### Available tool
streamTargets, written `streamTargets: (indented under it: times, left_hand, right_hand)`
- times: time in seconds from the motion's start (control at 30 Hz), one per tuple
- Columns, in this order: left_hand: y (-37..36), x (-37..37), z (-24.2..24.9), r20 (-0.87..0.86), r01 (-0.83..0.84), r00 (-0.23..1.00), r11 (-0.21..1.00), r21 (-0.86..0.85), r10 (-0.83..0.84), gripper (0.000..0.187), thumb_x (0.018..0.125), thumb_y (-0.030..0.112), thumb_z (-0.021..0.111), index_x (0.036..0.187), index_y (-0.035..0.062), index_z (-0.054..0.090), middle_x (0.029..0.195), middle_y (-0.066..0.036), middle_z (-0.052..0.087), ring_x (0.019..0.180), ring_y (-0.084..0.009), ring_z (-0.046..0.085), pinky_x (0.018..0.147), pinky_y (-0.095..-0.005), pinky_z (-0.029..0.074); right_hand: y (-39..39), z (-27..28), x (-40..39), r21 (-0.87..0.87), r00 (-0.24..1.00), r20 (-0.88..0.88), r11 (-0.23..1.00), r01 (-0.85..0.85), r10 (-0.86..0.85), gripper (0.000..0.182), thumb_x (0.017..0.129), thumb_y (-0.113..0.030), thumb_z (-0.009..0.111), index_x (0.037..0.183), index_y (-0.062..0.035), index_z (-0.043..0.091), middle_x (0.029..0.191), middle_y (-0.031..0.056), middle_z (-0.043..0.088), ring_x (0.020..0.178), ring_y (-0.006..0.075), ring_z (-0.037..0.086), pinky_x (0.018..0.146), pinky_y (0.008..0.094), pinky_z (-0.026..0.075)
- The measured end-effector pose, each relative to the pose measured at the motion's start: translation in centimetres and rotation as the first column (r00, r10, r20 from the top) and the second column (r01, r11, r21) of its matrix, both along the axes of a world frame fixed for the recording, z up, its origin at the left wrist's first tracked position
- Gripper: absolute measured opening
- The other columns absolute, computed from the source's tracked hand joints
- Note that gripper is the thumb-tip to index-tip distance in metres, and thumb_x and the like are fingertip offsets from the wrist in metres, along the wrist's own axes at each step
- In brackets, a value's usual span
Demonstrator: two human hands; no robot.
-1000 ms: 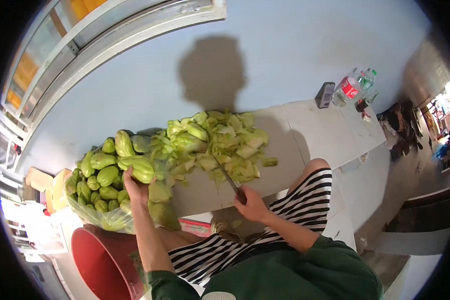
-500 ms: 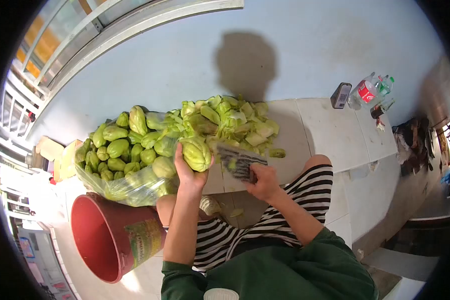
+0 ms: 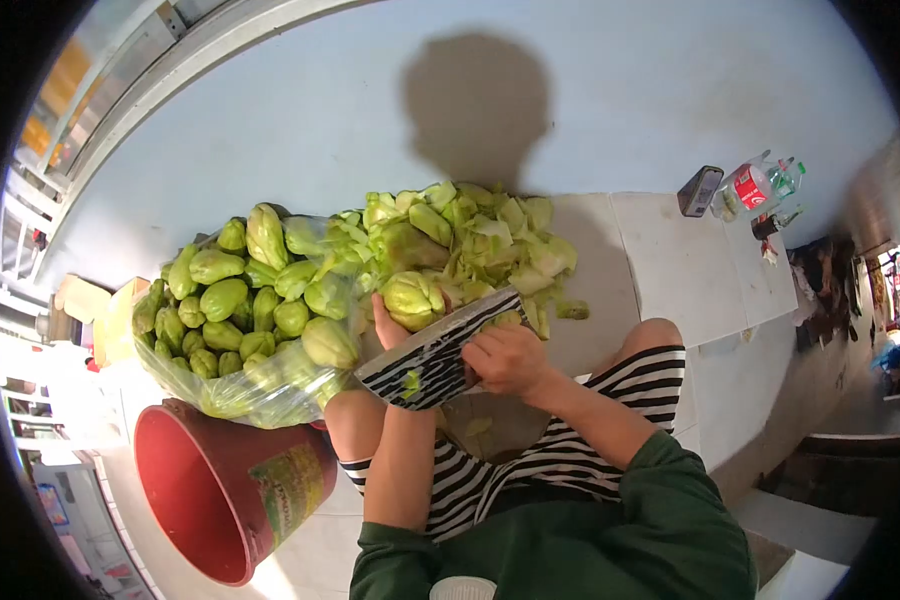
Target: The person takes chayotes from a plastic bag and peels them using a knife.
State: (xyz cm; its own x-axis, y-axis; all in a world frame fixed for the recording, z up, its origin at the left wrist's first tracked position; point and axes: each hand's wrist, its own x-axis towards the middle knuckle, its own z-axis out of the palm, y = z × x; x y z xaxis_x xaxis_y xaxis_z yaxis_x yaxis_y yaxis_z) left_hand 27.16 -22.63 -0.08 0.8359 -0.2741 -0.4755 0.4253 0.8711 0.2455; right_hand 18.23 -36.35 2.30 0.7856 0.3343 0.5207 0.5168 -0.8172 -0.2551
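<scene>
A pale green chayote (image 3: pixel 414 298) rests in my left hand (image 3: pixel 387 327), its fingers curled round it from below and the side. My right hand (image 3: pixel 508 358) grips a wide-bladed cleaver (image 3: pixel 422 362), whose shiny face mirrors the striped shorts. The blade slants across in front of my left wrist, its upper edge right by the chayote's underside. A scrap of green sticks to the blade, and the blade hides part of my left hand. Just beyond lies a heap of chayote peelings and cut pieces (image 3: pixel 510 235).
To the left, a clear plastic bag (image 3: pixel 270 395) bulges with whole chayotes (image 3: pixel 224 298). Below it a red bucket (image 3: pixel 195 490) leans on its side. A phone (image 3: pixel 701 191) stands at the wall on the right, beside plastic bottles (image 3: pixel 752 188). Cardboard boxes (image 3: pixel 120 318) sit far left.
The cleaver has swung left, from beside the chayote to across my left wrist. My left hand with the chayote has shifted slightly right, and the whole view has moved a little.
</scene>
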Motion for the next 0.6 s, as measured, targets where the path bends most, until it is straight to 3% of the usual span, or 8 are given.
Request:
streamTargets:
  times: [0.37,0.43,0.53,0.57,0.6]
  left_hand:
    - [0.2,0.0,-1.6,0.083,0.081,0.993,0.996,0.033,-0.084,0.059,0.097,0.052,0.034,0.115,-0.0015,0.052,0.092,-0.021,0.063,0.078,-0.0327,0.062,0.069,-0.0458,0.054]
    - [0.4,0.1,-2.1,0.083,0.073,0.994,0.997,0.022,-0.075,0.060,0.097,0.052,0.034,0.115,-0.0018,0.052,0.092,-0.022,0.063,0.078,-0.0328,0.063,0.069,-0.0456,0.054]
    - [0.5,-0.1,-2.0,0.205,0.093,0.972,0.991,0.100,-0.112,0.057,0.097,0.051,0.034,0.118,0.0015,0.052,0.104,-0.018,0.063,0.089,-0.0315,0.062,0.077,-0.0481,0.052]
    - [0.2,-0.4,-0.8,0.111,0.005,0.994,0.988,0.156,-0.023,0.054,0.097,0.050,0.035,0.121,0.0041,0.051,0.110,-0.015,0.060,0.096,-0.0310,0.059,0.084,-0.0491,0.049]
    - [-0.1,-0.3,0.6,0.036,-0.083,0.996,0.974,0.212,0.078,0.052,0.097,0.049,0.035,0.123,0.0066,0.051,0.117,-0.013,0.058,0.104,-0.0304,0.057,0.090,-0.0500,0.046]
  right_hand:
    - [0.2,-0.2,0.4,0.027,0.999,0.024,0.999,-0.031,0.031,0.017,0.064,-0.018,0.063,0.066,-0.0113,0.048,0.062,0.0025,0.051,0.058,0.0197,0.057,0.055,0.0318,0.044]
    - [0.1,-0.2,0.2,0.023,0.999,0.003,0.999,-0.036,0.036,0.017,0.063,-0.016,0.064,0.065,-0.0110,0.048,0.060,0.0044,0.052,0.057,0.0218,0.057,0.052,0.0349,0.044]
    - [-1.8,-3.1,1.5,0.060,0.998,-0.064,0.998,0.017,-0.013,0.017,0.062,-0.014,0.065,0.066,-0.0101,0.049,0.059,0.0074,0.053,0.056,0.0257,0.057,0.050,0.0384,0.045]
    - [-2.9,-3.7,1.5,0.067,0.997,-0.072,0.998,0.019,-0.014,0.017,0.062,-0.014,0.065,0.066,-0.0101,0.049,0.059,0.0074,0.053,0.056,0.0257,0.057,0.050,0.0384,0.045]
    - [-4.4,-3.6,2.3,0.063,0.977,-0.174,0.989,0.133,-0.120,0.016,0.065,-0.016,0.066,0.067,-0.0097,0.052,0.060,0.0070,0.054,0.056,0.0268,0.058,0.051,0.0393,0.046]
